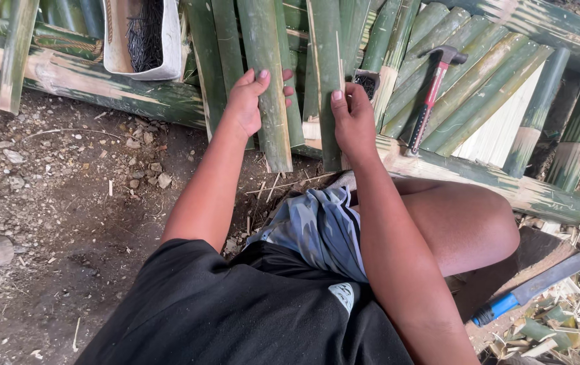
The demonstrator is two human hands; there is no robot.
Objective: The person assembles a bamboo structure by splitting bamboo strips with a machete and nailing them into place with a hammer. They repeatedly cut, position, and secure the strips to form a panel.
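Your left hand [248, 101] wrapped round a green bamboo slat [268, 81], your right hand [351, 122] gripping the next slat [325, 61] just beside it, red-handled hammer [430, 94] lying right of both, nail tub [142, 37] up-left of the slats

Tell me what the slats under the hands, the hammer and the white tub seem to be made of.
Slats: split bamboo, raw green skin, pale fibrous cut ends. Hammer: dark head, probably steel; red shaft with black grip, likely rubber or plastic. White tub: looks like matte plastic, holding dark thin pieces, perhaps nails. Left hand and right hand each rest on a slat.
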